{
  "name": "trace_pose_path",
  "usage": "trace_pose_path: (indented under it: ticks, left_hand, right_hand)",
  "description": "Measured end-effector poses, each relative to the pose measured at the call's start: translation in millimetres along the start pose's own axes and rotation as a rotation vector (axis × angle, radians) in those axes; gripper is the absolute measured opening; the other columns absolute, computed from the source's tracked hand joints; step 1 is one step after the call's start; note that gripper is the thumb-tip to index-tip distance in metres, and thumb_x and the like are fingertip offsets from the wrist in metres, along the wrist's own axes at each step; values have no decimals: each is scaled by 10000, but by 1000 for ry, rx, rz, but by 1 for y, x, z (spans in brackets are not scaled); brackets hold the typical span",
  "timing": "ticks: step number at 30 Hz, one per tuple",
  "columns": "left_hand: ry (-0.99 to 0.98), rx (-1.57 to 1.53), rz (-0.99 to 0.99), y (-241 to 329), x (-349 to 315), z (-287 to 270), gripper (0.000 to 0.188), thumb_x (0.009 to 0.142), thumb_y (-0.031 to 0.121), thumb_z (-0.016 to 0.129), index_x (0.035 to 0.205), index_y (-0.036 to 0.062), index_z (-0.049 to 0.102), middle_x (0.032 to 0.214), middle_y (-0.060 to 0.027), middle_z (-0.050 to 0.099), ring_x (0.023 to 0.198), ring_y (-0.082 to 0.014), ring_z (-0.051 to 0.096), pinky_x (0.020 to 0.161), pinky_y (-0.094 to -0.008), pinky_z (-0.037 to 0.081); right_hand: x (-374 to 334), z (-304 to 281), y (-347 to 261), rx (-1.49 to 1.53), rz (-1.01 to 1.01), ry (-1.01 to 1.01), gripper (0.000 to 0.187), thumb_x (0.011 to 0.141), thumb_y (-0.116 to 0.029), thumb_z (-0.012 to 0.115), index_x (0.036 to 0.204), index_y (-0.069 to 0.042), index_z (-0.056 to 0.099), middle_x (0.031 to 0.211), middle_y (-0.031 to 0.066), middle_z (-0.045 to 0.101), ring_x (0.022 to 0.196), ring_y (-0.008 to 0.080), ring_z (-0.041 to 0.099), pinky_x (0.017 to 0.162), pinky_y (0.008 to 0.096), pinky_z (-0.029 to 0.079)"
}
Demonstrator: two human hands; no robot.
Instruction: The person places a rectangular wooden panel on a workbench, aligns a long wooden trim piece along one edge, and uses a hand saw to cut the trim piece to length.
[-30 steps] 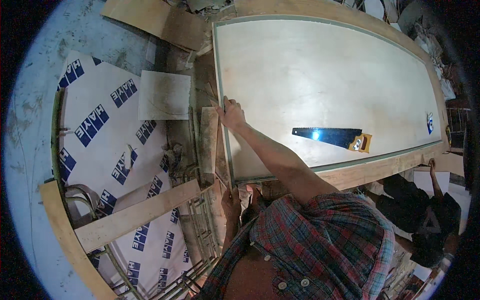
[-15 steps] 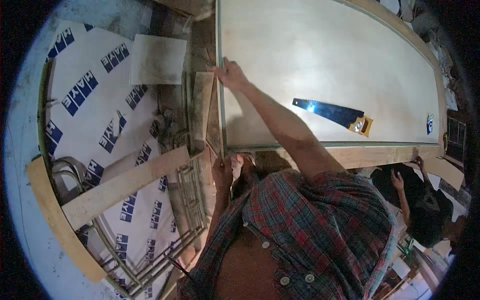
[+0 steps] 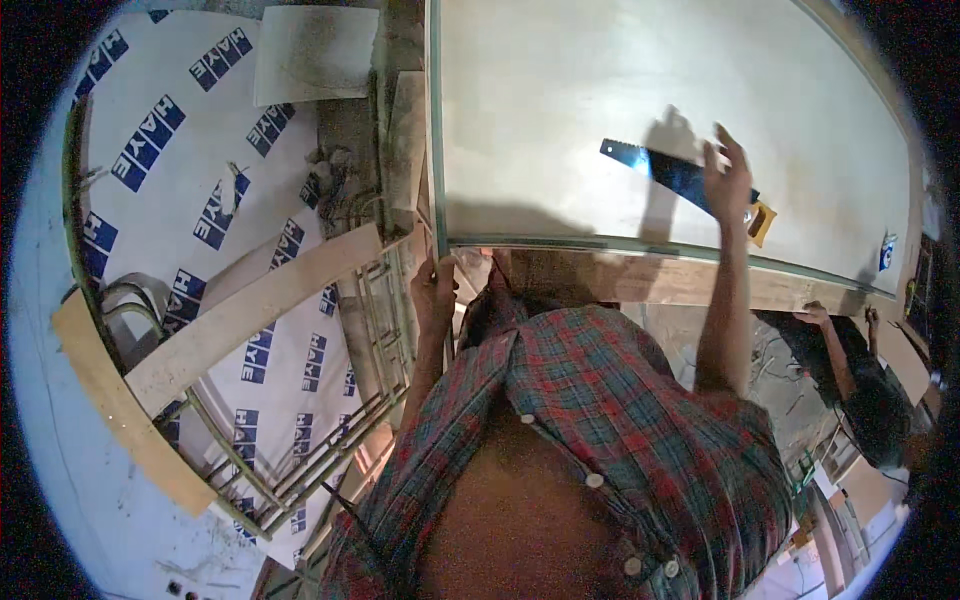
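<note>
Left edge: tan curved-looking strip [image 3: 130, 410], and white sheeting [image 3: 150, 205] with blue print, perhaps spread as a floor cover. Over it, a pale plank [image 3: 255, 310] lies aslant across a metal frame [image 3: 335, 485], presumably its rest; both crowd the space left of the forearm. Upper left: white square sheet [image 3: 318, 55]. Centre: left grip [image 3: 434, 288], fingers curled narrow at the lower-left corner of a large pale panel [image 3: 560, 110], seemingly steadying it; whether it clasps the edging cannot be told. Timber ledge [image 3: 600, 275], along the panel's near side, apparently as support. Right of centre: handsaw [image 3: 680, 182], yellow-handled, flat on the panel. Right grip [image 3: 730, 185], wide, fingers parted, nothing seen in it, above the saw, partly hiding it; its separate shadow suggests a raised hand. Right edge: co-worker [image 3: 875, 410] in dark clothing, one hand at the ledge, limiting room there.
</note>
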State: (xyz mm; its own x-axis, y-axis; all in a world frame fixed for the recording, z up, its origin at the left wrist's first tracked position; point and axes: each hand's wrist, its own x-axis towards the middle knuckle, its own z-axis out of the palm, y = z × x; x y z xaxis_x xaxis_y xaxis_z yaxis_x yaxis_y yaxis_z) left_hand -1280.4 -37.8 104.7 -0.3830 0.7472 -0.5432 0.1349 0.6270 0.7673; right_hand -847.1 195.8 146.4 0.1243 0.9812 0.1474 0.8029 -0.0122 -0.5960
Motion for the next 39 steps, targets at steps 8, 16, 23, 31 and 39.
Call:
trace_pose_path:
  ticks: [8,16,23,31,39]
  left_hand:
    - [59,97,-59,7,-9,-9,404,953,405,577,987,9,651,656,-43,588,611,-113,588,529,-284,474]
    - [80,144,-57,32,-16,-7,410,948,414,575,937,11,650,649,-37,583,601,-107,577,529,-282,470]
    - [94,76,-69,-1,-10,-10,438,955,416,553,1001,-10,644,633,-57,560,564,-113,534,505,-294,411]
    - [228,206,210,18,-19,0,397,931,292,554,1190,-8,580,816,-240,633,745,-398,628,666,-447,482]
    - [213,201,239,5,-1,27,505,914,228,555,1352,12,430,926,-260,644,817,-446,618,724,-511,483]
  right_hand:
    - [-71,-91,147,-553,68,28,710,841,-396,709,1360,24,465,1240,314,548,1114,428,571,909,472,489]
    - [-99,-79,166,-66,448,-177,622,899,-320,647,1376,13,425,1155,229,615,1000,288,640,787,374,534]
    - [-67,-62,198,-184,503,-234,707,848,-400,702,1348,32,450,1060,192,644,933,259,637,778,358,518]
    - [-57,-62,191,247,833,-326,489,847,-497,691,919,-28,576,741,17,580,595,137,526,496,325,402]
    - [-80,-125,143,718,528,-309,254,966,-273,529,1010,-28,579,920,54,616,795,135,582,654,302,517]
